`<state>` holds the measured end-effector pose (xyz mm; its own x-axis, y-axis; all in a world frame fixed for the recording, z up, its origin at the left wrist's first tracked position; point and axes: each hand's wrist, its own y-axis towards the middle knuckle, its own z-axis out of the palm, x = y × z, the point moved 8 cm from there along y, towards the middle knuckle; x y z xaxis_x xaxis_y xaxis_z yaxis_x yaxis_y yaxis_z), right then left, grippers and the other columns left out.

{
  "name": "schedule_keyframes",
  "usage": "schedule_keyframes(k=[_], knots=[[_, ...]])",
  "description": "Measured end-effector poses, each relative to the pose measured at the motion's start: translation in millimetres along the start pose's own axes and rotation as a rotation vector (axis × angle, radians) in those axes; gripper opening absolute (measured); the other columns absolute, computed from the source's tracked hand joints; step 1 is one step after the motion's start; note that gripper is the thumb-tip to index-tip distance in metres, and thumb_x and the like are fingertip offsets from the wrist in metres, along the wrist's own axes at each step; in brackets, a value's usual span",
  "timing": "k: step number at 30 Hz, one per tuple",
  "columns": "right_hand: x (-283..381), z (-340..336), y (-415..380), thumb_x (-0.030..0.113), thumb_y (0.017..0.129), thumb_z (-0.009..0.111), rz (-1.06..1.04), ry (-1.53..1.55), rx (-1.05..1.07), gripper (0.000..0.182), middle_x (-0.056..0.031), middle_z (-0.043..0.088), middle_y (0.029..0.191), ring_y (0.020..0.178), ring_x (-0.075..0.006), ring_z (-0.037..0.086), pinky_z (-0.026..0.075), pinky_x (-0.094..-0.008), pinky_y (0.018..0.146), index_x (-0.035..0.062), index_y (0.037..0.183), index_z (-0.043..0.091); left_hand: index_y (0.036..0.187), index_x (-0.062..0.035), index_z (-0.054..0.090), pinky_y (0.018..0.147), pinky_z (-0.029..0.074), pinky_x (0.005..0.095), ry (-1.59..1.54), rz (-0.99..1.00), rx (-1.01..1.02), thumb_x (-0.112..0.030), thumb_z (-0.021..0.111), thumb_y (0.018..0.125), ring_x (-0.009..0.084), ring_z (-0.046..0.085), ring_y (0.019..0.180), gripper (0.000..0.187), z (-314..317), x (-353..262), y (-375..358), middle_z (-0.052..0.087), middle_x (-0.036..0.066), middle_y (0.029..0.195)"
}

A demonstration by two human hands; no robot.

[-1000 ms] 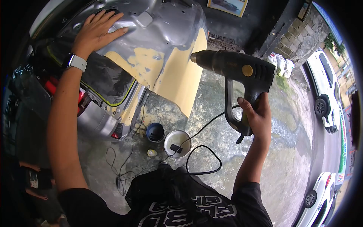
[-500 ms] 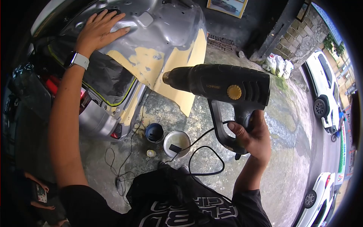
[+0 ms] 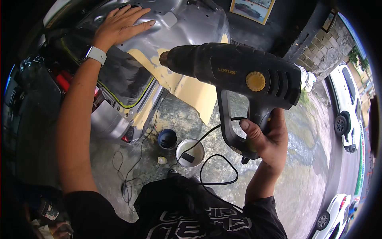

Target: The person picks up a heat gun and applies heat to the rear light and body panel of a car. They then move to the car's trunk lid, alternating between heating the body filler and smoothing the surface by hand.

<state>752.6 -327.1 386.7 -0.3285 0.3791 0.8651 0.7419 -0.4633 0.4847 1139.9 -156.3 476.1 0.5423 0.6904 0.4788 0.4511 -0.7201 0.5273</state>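
My right hand (image 3: 267, 139) is wrapped round the handle of a black heat gun (image 3: 234, 73) with a yellow dial. Its metal nozzle points left, across the raised silver car tailgate (image 3: 195, 26), which has cream filler patches (image 3: 191, 93) along its lower part. Fingers spread, my left hand (image 3: 121, 26) lies on or just over the bare silver part of that panel; whether the palm touches cannot be made out. A black cord (image 3: 202, 139) runs down from the heat gun's handle and loops before my shirt.
On the concrete floor stand a dark blue bucket (image 3: 167, 139), a whitish bucket (image 3: 190, 153) with a black block in it, and a small bottle (image 3: 162, 160). Thin cables (image 3: 126, 185) lie left of them. White cars (image 3: 345, 103) stand at the right.
The heat gun has come up and nearer the camera, its nozzle shifted left and upward. My left hand appears slightly farther right and higher in view, as the whole view has shifted too.
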Motion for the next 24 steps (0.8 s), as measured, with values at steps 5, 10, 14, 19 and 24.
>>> schedule_keyframes(k=[5, 10, 14, 19, 24], knots=[[-0.2, 1.9, 1.5, 0.010, 0.083, 0.082, -0.003, 0.032, -0.030, 0.068, -0.0085, 0.066, 0.113, 0.093, -0.0112, 0.064, 0.051, -0.0243, 0.080, 0.0002, 0.140, 0.045, 0.153, -0.0336, 0.039, 0.122, 0.013, 0.0503, -0.066, -0.015, 0.003, -0.074, 0.041, 0.092, 0.0259, 0.027, 0.151, 0.074, 6.9, 7.6, 3.4, 0.039, 0.004, 0.159], [0.8, -1.6, -3.4, 0.013, 0.082, 0.084, -0.001, -0.140, -0.017, 0.065, -0.0085, 0.067, 0.106, 0.091, -0.0113, 0.064, 0.051, -0.0244, 0.077, 0.0002, 0.136, 0.049, 0.153, -0.0336, 0.039, 0.123, 0.014, 0.0495, -0.071, -0.011, -0.011, -0.075, 0.039, 0.092, 0.0250, 0.027, 0.151, 0.074, 11.2, 8.0, 3.9, 0.038, 0.004, 0.159], [-10.6, -12.0, -16.2, 0.013, 0.082, 0.084, 0.047, -0.209, 0.059, 0.063, -0.0082, 0.067, 0.103, 0.088, -0.0113, 0.064, 0.050, -0.0247, 0.075, 0.0001, 0.134, 0.050, 0.146, -0.0232, 0.048, 0.119, 0.022, 0.0457, -0.108, -0.002, -0.023, -0.066, 0.045, 0.094, 0.0279, 0.037, 0.144, 0.067, -10.7, -3.6, -7.6, 0.048, 0.009, 0.150], [-23.1, -22.8, -23.2, 0.011, 0.083, 0.083, 0.072, -0.196, 0.029, 0.061, -0.0085, 0.067, 0.099, 0.087, -0.0101, 0.061, 0.048, -0.0238, 0.075, -0.0004, 0.133, 0.049, 0.156, -0.0179, 0.037, 0.123, 0.006, 0.0415, -0.247, -0.084, 0.282, -0.069, 0.035, 0.097, 0.0292, 0.015, 0.154, 0.078, -16.2, -11.1, -14.6, 0.027, 0.008, 0.164], [-30.3, -26.5, -5.3, 0.012, 0.086, 0.080, 0.031, -0.254, -0.020, 0.061, -0.0110, 0.067, 0.101, 0.089, -0.0150, 0.060, 0.049, -0.0291, 0.079, -0.0010, 0.134, 0.045, 0.152, -0.0323, 0.042, 0.123, 0.015, 0.0457, 0.092, -0.026, 0.027, -0.074, 0.041, 0.092, 0.0241, 0.030, 0.150, 0.073, -2.9, -6.4, -2.5, 0.039, 0.005, 0.159]])
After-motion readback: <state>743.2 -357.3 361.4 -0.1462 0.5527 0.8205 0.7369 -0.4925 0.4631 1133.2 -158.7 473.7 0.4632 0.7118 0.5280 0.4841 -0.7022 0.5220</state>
